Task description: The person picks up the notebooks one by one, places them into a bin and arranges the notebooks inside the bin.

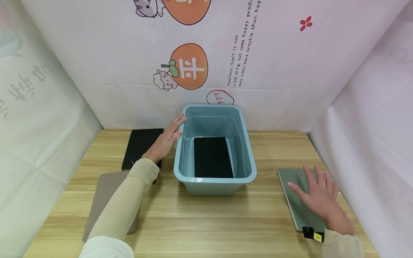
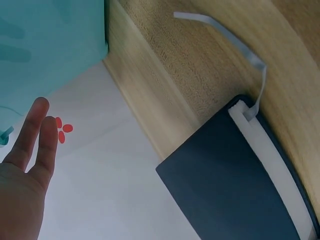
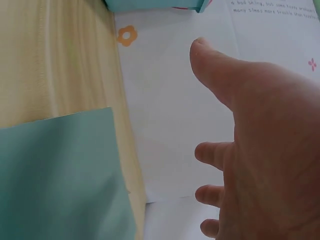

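A blue-green plastic bin (image 1: 215, 181) stands at the middle of the table, with a black notebook (image 1: 213, 157) lying inside it. My left hand (image 1: 165, 142) is at the bin's left rim, its fingers extended along the edge. Over a green notebook (image 1: 298, 200) at the right, my right hand (image 1: 319, 195) is spread with fingers apart; in the right wrist view it hovers above the cover (image 3: 65, 175) and grips nothing. Another black notebook (image 1: 142, 145), with a grey ribbon (image 2: 235, 40) in the left wrist view, lies left of the bin, partly behind my left hand.
A grey-brown notebook (image 1: 106, 195) lies at the front left, partly under my left forearm in the head view. White printed cloth (image 1: 274, 64) hangs behind the wooden table (image 1: 206, 225) and along both sides.
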{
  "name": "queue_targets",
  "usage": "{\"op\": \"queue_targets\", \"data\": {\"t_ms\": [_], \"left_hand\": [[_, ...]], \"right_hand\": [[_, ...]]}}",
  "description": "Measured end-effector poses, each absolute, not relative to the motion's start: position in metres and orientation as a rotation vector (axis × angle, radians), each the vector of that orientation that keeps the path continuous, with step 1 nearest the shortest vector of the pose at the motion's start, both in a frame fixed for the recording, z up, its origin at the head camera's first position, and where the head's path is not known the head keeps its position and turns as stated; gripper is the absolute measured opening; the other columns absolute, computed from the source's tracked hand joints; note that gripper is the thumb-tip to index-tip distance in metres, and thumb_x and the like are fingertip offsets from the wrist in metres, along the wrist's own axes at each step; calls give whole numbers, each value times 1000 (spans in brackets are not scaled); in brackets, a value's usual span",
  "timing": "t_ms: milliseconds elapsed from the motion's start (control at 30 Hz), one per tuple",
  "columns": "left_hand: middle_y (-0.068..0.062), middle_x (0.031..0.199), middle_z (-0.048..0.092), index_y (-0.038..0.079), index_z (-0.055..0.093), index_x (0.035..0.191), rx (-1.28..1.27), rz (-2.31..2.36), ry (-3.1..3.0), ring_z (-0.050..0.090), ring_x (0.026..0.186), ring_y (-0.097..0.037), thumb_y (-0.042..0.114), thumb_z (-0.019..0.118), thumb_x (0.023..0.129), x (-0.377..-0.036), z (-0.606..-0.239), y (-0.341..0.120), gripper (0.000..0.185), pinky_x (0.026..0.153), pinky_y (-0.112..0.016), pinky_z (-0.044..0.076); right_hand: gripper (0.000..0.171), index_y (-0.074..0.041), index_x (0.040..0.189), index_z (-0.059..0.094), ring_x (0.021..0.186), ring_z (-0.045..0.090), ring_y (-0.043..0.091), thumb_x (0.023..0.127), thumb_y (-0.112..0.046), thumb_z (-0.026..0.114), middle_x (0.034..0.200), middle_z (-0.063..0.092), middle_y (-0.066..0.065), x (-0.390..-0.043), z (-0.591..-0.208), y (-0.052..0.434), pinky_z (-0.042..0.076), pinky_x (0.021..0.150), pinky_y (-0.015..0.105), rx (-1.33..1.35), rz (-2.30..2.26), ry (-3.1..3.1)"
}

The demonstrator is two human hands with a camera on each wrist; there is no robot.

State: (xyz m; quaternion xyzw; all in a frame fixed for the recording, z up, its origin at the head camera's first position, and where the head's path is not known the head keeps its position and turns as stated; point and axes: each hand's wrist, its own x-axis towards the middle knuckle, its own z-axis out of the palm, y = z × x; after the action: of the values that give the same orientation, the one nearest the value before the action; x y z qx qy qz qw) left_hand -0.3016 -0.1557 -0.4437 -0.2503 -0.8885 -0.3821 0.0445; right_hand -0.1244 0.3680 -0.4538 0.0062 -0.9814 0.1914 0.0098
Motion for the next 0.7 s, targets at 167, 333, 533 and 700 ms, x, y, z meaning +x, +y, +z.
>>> {"op": "queue_targets", "data": {"t_ms": [167, 333, 533, 700], "left_hand": [[29, 169, -1, 52, 12, 160, -765, -1164, -2704, 15, 160, -18, 55, 22, 109, -302, -445, -156, 52, 121, -69, 23], [28, 170, -1, 45, 15, 162, -779, -1176, -2690, 13, 161, -15, 55, 23, 109, -302, -445, -155, 54, 122, -69, 22], [27, 170, -1, 43, 16, 162, -772, -1177, -2691, 12, 161, -14, 55, 22, 109, -302, -445, -154, 55, 121, -70, 21], [29, 169, 0, 49, 15, 161, -767, -1184, -2694, 16, 160, -15, 56, 22, 109, -302, -446, -156, 53, 121, -69, 24]], "right_hand": [[92, -11, 165, 4, 145, -4, 70, 101, -59, 50, 164, -5, 39, -122, -461, 371, 2, 97, 91, -29, 642, -3119], [96, -8, 164, 0, 143, -4, 72, 101, -64, 45, 164, -9, 38, -118, -465, 376, 3, 96, 91, -112, 681, -3197], [100, -4, 164, 2, 141, 0, 72, 99, -67, 45, 163, -7, 39, -114, -469, 378, 7, 98, 89, -170, 655, -3227], [103, -2, 163, -1, 137, 2, 76, 99, -69, 44, 159, -7, 45, -114, -476, 380, 10, 98, 88, -218, 676, -3275]]}}
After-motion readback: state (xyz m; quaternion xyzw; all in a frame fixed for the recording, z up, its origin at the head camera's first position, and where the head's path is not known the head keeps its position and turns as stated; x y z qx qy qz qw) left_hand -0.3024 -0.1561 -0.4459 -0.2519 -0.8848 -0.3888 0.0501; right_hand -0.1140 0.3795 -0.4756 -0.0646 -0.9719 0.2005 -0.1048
